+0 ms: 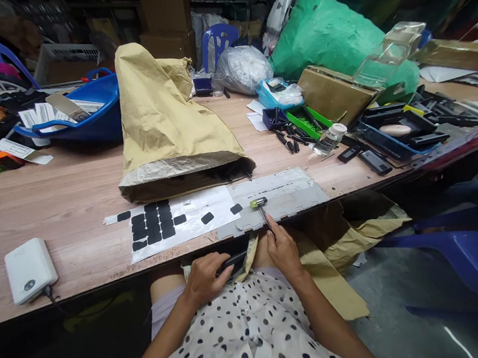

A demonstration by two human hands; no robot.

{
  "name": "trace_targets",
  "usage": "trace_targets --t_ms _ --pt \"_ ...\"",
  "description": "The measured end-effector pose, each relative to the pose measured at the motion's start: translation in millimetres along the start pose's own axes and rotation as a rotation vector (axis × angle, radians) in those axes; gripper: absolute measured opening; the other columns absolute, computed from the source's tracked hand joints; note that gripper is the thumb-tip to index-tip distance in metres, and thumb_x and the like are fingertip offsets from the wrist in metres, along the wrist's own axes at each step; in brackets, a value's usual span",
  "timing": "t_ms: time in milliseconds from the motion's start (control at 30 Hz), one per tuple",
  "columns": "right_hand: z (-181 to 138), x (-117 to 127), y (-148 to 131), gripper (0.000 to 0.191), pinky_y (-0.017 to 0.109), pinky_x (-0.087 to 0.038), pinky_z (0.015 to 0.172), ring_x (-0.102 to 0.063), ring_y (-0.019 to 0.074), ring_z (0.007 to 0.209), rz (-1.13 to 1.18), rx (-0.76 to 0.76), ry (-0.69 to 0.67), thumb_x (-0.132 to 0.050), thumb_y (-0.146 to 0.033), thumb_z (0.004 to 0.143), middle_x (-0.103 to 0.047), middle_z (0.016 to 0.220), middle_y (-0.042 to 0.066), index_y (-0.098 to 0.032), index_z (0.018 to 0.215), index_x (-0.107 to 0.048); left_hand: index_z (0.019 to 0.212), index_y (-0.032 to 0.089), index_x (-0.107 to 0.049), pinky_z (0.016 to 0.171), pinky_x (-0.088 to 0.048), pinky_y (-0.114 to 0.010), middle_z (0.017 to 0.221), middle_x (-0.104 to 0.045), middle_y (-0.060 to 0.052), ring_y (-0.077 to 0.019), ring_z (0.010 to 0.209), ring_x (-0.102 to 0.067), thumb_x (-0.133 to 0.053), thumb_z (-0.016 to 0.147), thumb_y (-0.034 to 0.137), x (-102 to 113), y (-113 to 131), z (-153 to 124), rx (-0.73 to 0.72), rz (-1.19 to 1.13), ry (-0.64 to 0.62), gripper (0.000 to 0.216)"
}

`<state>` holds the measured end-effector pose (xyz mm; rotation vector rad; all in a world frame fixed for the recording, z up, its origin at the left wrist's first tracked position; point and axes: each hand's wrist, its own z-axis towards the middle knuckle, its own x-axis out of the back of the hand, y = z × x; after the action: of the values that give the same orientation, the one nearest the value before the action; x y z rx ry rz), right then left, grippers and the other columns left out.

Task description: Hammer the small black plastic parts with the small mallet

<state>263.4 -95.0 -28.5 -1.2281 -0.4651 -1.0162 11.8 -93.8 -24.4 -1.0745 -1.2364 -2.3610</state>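
My right hand (284, 249) is closed around the thin handle of a small hammer (259, 203), whose yellow-tipped head rests on a grey metal plate (283, 197) at the table's front edge. My left hand (206, 277) sits in my lap just below the table edge, fingers wrapped round a flat black remote-like part (233, 260). A white sheet (183, 219) with several black rubber pads lies left of the plate. Behind it lies a large tan paper sack (160, 124), mouth toward me.
A white power bank (30, 269) with a cable lies front left. A blue basin (87, 115) holds papers at back left. Trays of black parts (396, 128), a small clear bottle (331, 138), a brown box (335, 93) and a green bag (330, 32) crowd the right.
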Motion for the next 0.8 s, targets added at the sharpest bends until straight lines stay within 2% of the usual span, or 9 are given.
trace_targets --t_ms 100,200,267,367,467,567,633,700,800 --pt "2 0 0 0.054 0.031 -0.06 0.077 -0.072 0.0239 0.092 -0.007 -0.008 -0.012 -0.043 -0.02 0.092 -0.074 0.103 0.009 -0.026 0.143 -0.059 0.105 0.021 -0.071 0.063 -0.051 -0.025 0.084 -0.075 -0.005 -0.0169 0.068 -0.069 -0.053 0.094 0.029 -3 -5 -22 0.317 0.112 -0.181 0.022" --pt "4 0 0 0.054 0.032 -0.06 0.077 -0.072 0.0249 0.094 -0.018 -0.024 -0.037 -0.044 -0.019 0.092 -0.074 0.108 0.01 -0.026 0.144 -0.058 0.11 0.022 -0.07 0.065 -0.05 -0.027 0.087 -0.076 -0.006 -0.0206 0.075 -0.071 -0.052 0.094 0.028 1 -7 -23 0.594 0.251 -0.366 0.025" --pt "5 -1 0 0.054 0.032 -0.061 0.077 -0.072 0.025 0.094 -0.019 -0.026 -0.038 -0.044 -0.019 0.092 -0.074 0.11 0.01 -0.026 0.143 -0.058 0.113 0.022 -0.069 0.068 -0.05 -0.028 0.09 -0.076 -0.007 -0.0227 0.082 -0.072 -0.053 0.094 0.029 7 -2 -14 0.671 0.279 -0.433 0.026" --pt "6 -1 0 0.054 0.032 -0.061 0.078 -0.072 0.0241 0.095 -0.002 -0.017 -0.022 -0.044 -0.019 0.092 -0.074 0.112 0.009 -0.027 0.143 -0.058 0.111 0.025 -0.071 0.067 -0.048 -0.027 0.082 -0.074 -0.004 -0.0215 0.078 -0.07 -0.059 0.091 0.03 18 13 5 0.603 0.197 -0.485 0.024" --pt "6 -2 0 0.055 0.032 -0.06 0.082 -0.072 0.0235 0.098 0.008 -0.024 -0.023 -0.044 -0.018 0.092 -0.075 0.111 0.008 -0.028 0.144 -0.058 0.103 0.026 -0.074 0.065 -0.047 -0.026 0.071 -0.07 0.0 -0.0175 0.067 -0.066 -0.059 0.091 0.034 28 19 33 0.424 0.088 -0.402 0.021" --pt "6 -3 0 0.054 0.032 -0.06 0.086 -0.072 0.0231 0.1 0.022 -0.032 -0.025 -0.044 -0.018 0.092 -0.075 0.111 0.007 -0.028 0.144 -0.058 0.107 0.024 -0.073 0.065 -0.05 -0.026 0.076 -0.069 -0.001 -0.0167 0.069 -0.064 -0.055 0.094 0.035 33 6 76 0.355 0.091 -0.162 0.025" --pt "5 -4 0 0.055 0.032 -0.06 0.088 -0.071 0.0231 0.101 0.035 -0.03 -0.029 -0.044 -0.018 0.092 -0.074 0.112 0.008 -0.027 0.145 -0.057 0.114 0.023 -0.071 0.071 -0.052 -0.029 0.095 -0.071 -0.005 -0.0203 0.083 -0.067 -0.055 0.094 0.032 35 -11 111 0.391 0.176 0.013 0.027" --pt "5 -4 -1 0.055 0.033 -0.06 0.087 -0.071 0.0236 0.102 0.046 -0.025 -0.029 -0.044 -0.019 0.092 -0.074 0.113 0.008 -0.026 0.146 -0.055 0.123 0.022 -0.067 0.079 -0.054 -0.034 0.111 -0.069 -0.012 -0.0265 0.101 -0.067 -0.056 0.093 0.029 38 -31 147 0.47 0.286 0.095 0.033" --pt "4 -6 -1 0.055 0.034 -0.061 0.084 -0.072 0.024 0.1 0.059 -0.013 -0.008 -0.042 -0.019 0.094 -0.074 0.116 0.009 -0.025 0.146 -0.055 0.124 0.018 -0.066 0.087 -0.053 -0.039 0.108 -0.07 -0.016 -0.031 0.105 -0.067 -0.051 0.096 0.027 42 -57 189 0.691 0.362 0.001 0.033"
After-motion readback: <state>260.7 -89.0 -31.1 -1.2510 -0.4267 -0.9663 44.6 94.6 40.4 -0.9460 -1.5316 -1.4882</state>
